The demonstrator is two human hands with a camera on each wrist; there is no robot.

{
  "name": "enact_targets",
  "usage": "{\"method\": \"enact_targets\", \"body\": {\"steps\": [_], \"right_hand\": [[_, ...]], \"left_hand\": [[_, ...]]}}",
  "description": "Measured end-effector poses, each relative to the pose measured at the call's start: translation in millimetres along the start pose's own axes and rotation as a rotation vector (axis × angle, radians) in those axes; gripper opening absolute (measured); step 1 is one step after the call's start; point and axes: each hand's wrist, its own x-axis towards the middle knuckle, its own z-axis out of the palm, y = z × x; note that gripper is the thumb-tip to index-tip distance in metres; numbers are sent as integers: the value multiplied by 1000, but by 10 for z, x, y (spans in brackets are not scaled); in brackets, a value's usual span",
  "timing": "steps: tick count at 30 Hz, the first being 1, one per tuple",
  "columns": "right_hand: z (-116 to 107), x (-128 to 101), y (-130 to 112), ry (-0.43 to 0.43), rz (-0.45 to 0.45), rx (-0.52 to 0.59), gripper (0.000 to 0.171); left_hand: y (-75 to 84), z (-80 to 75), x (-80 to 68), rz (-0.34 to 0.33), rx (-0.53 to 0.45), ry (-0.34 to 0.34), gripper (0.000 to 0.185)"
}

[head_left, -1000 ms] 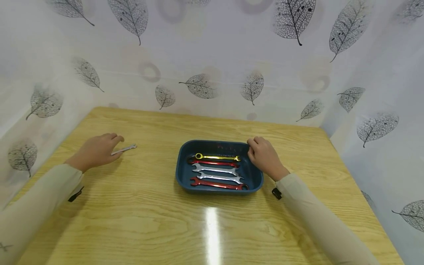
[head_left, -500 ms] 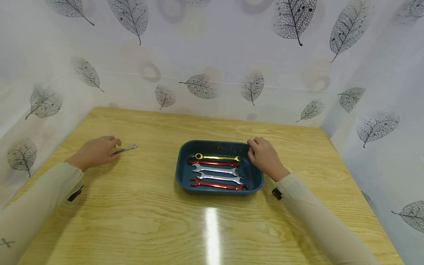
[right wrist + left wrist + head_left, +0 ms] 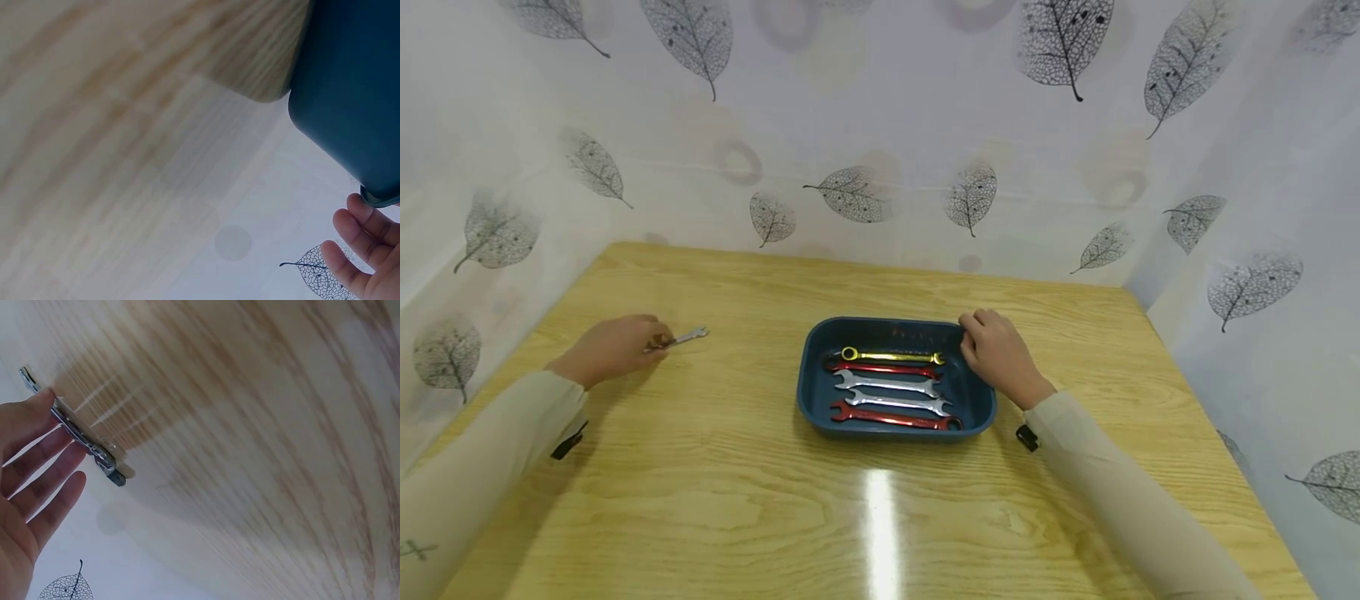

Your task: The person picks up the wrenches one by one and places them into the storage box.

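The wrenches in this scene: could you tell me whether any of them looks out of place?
Yes: one small silver wrench lies on the bare table at the left hand, well apart from the blue tray, where the five other wrenches lie in a neat row.

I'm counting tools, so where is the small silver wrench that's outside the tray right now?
In the head view the small silver wrench lies on the wooden table, left of the dark blue plastic tray, with the left hand touching its near end.
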Motion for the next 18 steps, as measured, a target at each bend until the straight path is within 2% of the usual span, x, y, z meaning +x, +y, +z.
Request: {"method": "enact_targets", "body": {"steps": [6, 14, 18], "right_hand": [[-3, -2, 20, 5, -6, -7, 4], [4, -13, 15, 13, -2, -5, 6], [5, -31, 21, 29, -15, -6, 5]], "left_hand": [[15, -31, -2, -38, -74, -22, 19], [36, -51, 7, -45, -75, -43, 14], [56, -42, -1, -59, -88, -33, 18]]}}
